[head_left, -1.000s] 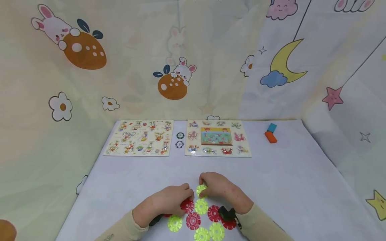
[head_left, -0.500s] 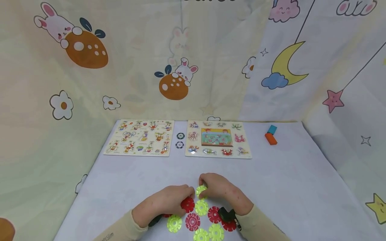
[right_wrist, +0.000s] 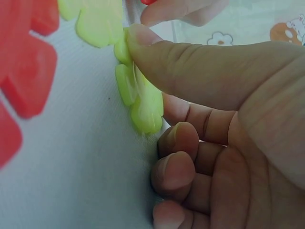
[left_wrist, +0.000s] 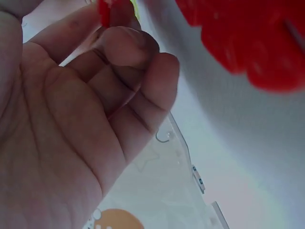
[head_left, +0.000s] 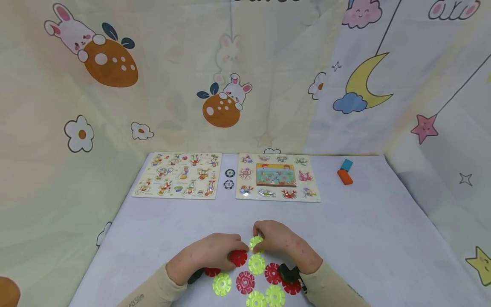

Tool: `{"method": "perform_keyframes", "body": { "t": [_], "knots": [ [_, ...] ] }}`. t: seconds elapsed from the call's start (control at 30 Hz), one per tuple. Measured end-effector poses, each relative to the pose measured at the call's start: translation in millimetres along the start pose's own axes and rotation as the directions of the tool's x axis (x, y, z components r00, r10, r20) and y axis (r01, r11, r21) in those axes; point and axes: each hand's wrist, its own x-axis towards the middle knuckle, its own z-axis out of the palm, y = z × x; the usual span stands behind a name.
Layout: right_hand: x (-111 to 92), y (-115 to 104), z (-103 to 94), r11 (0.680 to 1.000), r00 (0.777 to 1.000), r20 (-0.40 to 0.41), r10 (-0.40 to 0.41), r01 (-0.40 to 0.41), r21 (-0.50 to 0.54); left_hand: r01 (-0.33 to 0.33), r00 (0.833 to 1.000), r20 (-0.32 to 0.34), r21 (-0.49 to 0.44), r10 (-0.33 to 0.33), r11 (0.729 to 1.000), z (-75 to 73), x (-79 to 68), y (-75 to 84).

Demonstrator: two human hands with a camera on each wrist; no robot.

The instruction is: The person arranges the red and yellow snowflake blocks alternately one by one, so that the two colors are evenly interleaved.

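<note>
My left hand (head_left: 215,252) pinches a red notched plastic disc (head_left: 238,258); in the left wrist view only an edge of that red disc (left_wrist: 104,12) shows at the fingertips. Just to its right, my right hand (head_left: 277,236) grips a yellow-green notched disc (head_left: 255,244) between thumb and fingers. The right wrist view shows the thumb on this yellow-green disc (right_wrist: 147,107), which stands tilted close over the white cloth. Between and below the hands lie another yellow-green disc (head_left: 256,264) and a pinkish-red disc (head_left: 245,282).
More red discs (head_left: 272,273) and yellow-green discs (head_left: 222,284) lie near both wrists. Two picture puzzle boards (head_left: 176,175) (head_left: 278,177) lie at the back, with two round chips (head_left: 229,179) between them. An orange block (head_left: 345,177) and a blue block (head_left: 346,165) sit at the back right.
My left hand has shifted slightly up and lifted the red disc a little, uncovering more of a red disc by its wrist. The right hand keeps its grip in place.
</note>
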Motion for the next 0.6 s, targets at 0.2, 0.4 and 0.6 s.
{"method": "perform_keyframes", "body": {
  "t": [0.2,0.4,0.6],
  "knots": [
    [-0.6,-0.4,0.2,1.000,1.000,-0.003,0.005,-0.005,-0.002,0.060,0.996,-0.060,-0.092,-0.066,0.994,-13.8,-5.2,-5.6],
    [0.1,-0.8,1.4,1.000,1.000,-0.001,0.019,-0.019,-0.008,0.111,0.976,-0.177,-0.100,-0.128,0.989,-35.7,-16.5,-20.1],
    [0.3,-0.5,0.9,1.000,1.000,-0.002,0.022,-0.022,-0.007,0.182,0.936,-0.284,-0.117,-0.208,0.976,-54.5,-30.3,-37.1]
  ]
}}
